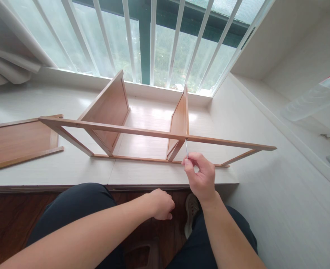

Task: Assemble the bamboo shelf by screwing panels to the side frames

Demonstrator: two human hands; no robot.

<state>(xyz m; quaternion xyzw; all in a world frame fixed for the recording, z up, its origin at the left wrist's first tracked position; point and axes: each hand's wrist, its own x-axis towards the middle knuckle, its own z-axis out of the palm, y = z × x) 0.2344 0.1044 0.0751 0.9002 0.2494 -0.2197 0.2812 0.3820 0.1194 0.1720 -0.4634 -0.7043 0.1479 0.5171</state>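
Partly built wooden shelf frame (142, 130) lies on its side on the white window ledge (69, 168), open face up. Its compartments hold nothing: two upright divider panels, left panel (109, 108) and right panel (180, 123), split it into three open bays w/ only the ledge showing through. Front rail (125, 129) runs across the top from left to right, ends w/ a thin strut at the far right. Right hand (200, 177) sits just in front of the rail, below the joint where the right panel meets it; fingers pinched shut on a thin metal tool (186, 148), prob. a small hex key or screwdriver shaft, can't tell which. Tool tip points up, touching the rail's underside at that joint. Left hand (162, 203) is lower & nearer the body, curled into a loose fist over the dark wood floor (8, 216), well apart from the frame; can't tell if it holds anything. A loose wooden board (19, 142) lies flat on the ledge, left of the frame, apart from both hands. Clear plastic bag (311, 101) rests on the side shelf at far right.
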